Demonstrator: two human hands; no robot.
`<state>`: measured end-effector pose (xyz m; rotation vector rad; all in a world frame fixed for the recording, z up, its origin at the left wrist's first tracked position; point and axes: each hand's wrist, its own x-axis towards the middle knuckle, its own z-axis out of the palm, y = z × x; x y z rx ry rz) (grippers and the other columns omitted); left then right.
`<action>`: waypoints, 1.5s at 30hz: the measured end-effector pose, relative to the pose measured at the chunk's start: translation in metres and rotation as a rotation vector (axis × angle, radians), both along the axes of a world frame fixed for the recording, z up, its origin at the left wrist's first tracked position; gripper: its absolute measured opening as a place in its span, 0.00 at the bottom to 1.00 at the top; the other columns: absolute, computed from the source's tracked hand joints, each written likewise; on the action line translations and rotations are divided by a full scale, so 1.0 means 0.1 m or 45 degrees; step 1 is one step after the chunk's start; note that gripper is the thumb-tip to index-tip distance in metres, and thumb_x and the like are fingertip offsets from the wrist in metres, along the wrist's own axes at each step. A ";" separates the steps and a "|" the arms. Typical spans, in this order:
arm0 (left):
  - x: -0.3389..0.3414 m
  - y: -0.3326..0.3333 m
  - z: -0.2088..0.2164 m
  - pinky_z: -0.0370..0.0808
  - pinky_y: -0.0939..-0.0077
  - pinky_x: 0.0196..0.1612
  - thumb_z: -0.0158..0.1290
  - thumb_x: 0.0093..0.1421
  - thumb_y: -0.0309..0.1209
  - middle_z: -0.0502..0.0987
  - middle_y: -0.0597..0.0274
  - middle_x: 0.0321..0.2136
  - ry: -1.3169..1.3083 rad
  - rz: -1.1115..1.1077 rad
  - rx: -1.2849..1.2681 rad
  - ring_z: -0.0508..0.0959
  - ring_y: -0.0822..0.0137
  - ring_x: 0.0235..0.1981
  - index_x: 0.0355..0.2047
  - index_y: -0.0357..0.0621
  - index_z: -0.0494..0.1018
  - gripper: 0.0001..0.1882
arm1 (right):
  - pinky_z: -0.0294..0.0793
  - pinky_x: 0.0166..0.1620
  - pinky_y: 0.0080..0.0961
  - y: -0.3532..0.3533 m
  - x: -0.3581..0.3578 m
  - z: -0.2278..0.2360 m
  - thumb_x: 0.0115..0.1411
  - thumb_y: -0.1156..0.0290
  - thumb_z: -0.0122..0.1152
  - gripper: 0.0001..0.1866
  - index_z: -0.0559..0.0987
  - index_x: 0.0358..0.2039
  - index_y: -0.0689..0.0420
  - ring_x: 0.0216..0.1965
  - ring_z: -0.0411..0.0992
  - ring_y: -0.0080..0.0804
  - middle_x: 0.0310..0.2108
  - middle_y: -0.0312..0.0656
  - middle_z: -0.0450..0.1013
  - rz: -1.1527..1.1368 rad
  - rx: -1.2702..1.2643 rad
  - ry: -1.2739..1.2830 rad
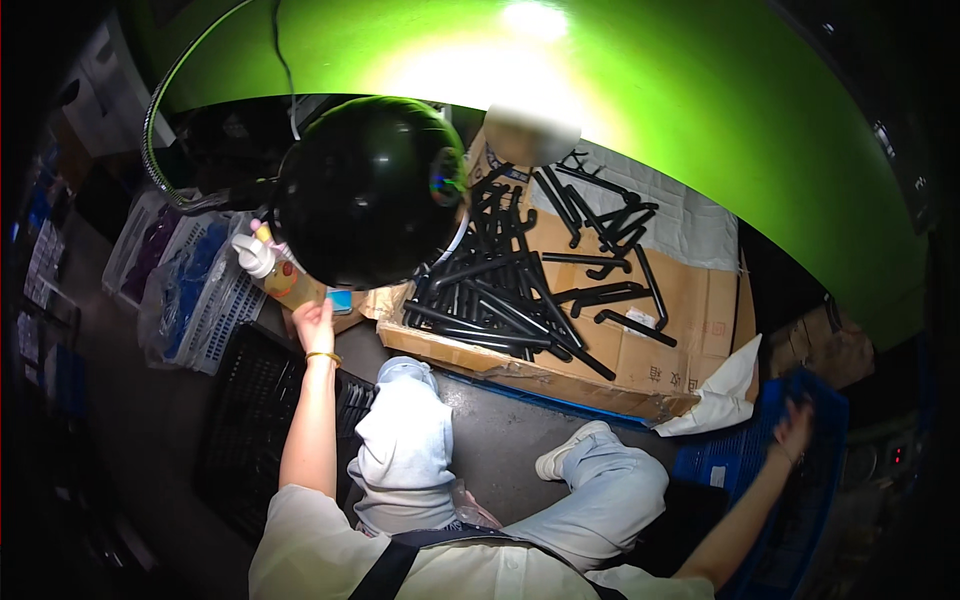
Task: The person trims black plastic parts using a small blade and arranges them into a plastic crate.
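Note:
My left hand (313, 322) is beside the base of a drink bottle (290, 285) with a white lid and handle. Its fingers are drawn together, and what they hold, if anything, is hidden. A small blue item (341, 300) lies just right of those fingertips. Out to the right, my right hand (794, 428) hangs above a blue plastic crate (735, 455), slightly blurred, its fingers apart and nothing seen in them. Between my hands, many black bent rods (500, 290) lie piled and scattered on a flattened cardboard box (690, 345).
A round black lamp head (370, 190) on a flexible neck blocks part of the view ahead. Beyond it curves a bright green panel (680, 110). Baskets with bagged blue and purple items (205, 255) stand at the left, near a black crate (245, 410). White paper (715, 400) hangs off the cardboard's corner.

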<state>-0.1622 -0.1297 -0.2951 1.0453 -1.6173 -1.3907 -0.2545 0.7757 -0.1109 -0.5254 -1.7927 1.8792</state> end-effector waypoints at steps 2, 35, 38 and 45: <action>0.06 -0.33 -0.39 0.75 0.69 0.47 0.69 0.50 0.32 0.68 0.45 0.45 -0.059 0.350 -0.152 0.74 0.60 0.43 0.56 0.30 0.58 0.41 | 0.52 0.13 0.13 0.50 0.23 -0.04 0.62 0.43 0.55 0.29 0.72 0.55 0.51 0.14 0.56 0.15 0.43 0.43 0.76 -0.546 0.041 -0.165; -0.25 -1.32 0.07 0.65 0.67 0.60 0.72 0.46 0.39 0.61 0.43 0.58 -0.333 0.262 -0.506 0.67 0.58 0.57 0.62 0.31 0.47 0.55 | 0.58 0.63 0.43 -4.52 -3.29 -1.94 0.56 0.66 0.62 0.36 0.61 0.64 0.49 0.64 0.53 0.48 0.67 0.47 0.50 0.370 1.539 -0.456; -0.25 -1.28 0.05 0.64 0.67 0.61 0.72 0.45 0.42 0.60 0.42 0.59 -0.353 0.260 -0.499 0.66 0.56 0.58 0.62 0.28 0.46 0.57 | 0.58 0.63 0.40 -4.35 -3.53 -2.06 0.59 0.67 0.57 0.30 0.66 0.62 0.39 0.62 0.57 0.46 0.62 0.46 0.58 0.406 1.518 -0.667; -0.19 -1.40 -0.02 0.62 0.67 0.62 0.71 0.48 0.42 0.60 0.43 0.59 -0.369 0.285 -0.549 0.66 0.56 0.59 0.63 0.30 0.46 0.55 | 0.65 0.57 0.43 -4.09 -3.59 -2.16 0.62 0.69 0.52 0.23 0.70 0.58 0.41 0.56 0.65 0.48 0.49 0.50 0.68 0.280 1.396 -0.381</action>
